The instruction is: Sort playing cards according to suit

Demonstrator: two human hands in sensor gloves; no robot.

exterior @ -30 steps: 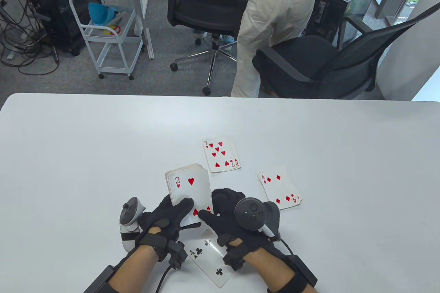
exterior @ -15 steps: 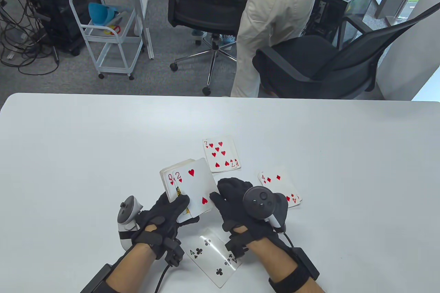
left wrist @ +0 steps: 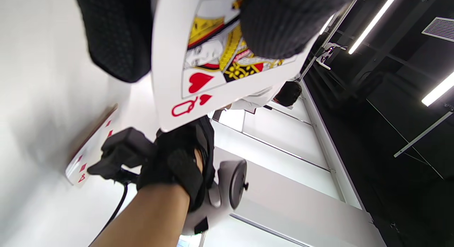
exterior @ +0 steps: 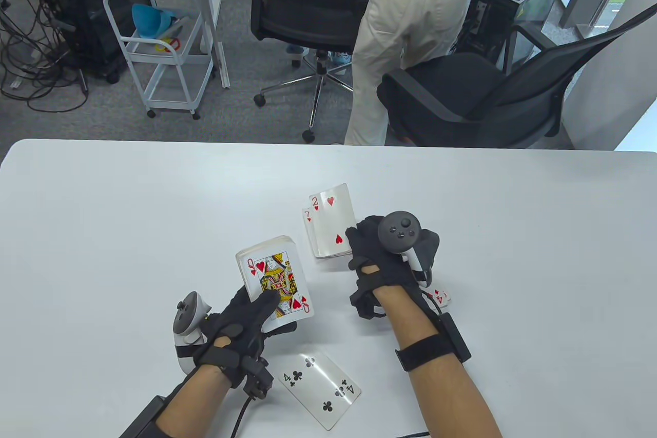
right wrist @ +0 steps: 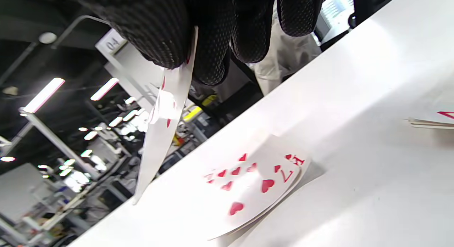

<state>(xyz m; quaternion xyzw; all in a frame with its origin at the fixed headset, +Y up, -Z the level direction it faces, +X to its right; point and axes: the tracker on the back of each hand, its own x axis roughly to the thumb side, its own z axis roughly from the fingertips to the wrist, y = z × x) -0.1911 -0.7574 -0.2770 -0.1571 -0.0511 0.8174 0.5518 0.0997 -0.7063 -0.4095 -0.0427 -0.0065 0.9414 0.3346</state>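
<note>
My left hand point(exterior: 241, 325) holds the deck point(exterior: 272, 281) face up above the table, the queen of hearts on top; the card also shows in the left wrist view point(left wrist: 212, 62). My right hand point(exterior: 382, 253) pinches the two of hearts point(exterior: 331, 220) by its near edge and holds it just above the hearts pile point(exterior: 308, 215), whose top card is the seven of hearts point(right wrist: 255, 179). In the right wrist view the two of hearts point(right wrist: 163, 133) hangs from my fingertips, tilted over that pile. The diamonds pile point(exterior: 440, 297) lies under my right wrist. The four of clubs point(exterior: 318, 384) lies face up near the front edge.
The white table point(exterior: 128, 212) bears only the cards. Beyond its far edge stand two black office chairs point(exterior: 462, 94), a person in beige trousers point(exterior: 395, 48) and a white trolley point(exterior: 164, 42).
My right hand has taken the two of hearts off the deck and carried it away and right to over the hearts pile. The queen of hearts now tops the deck in my left hand.
</note>
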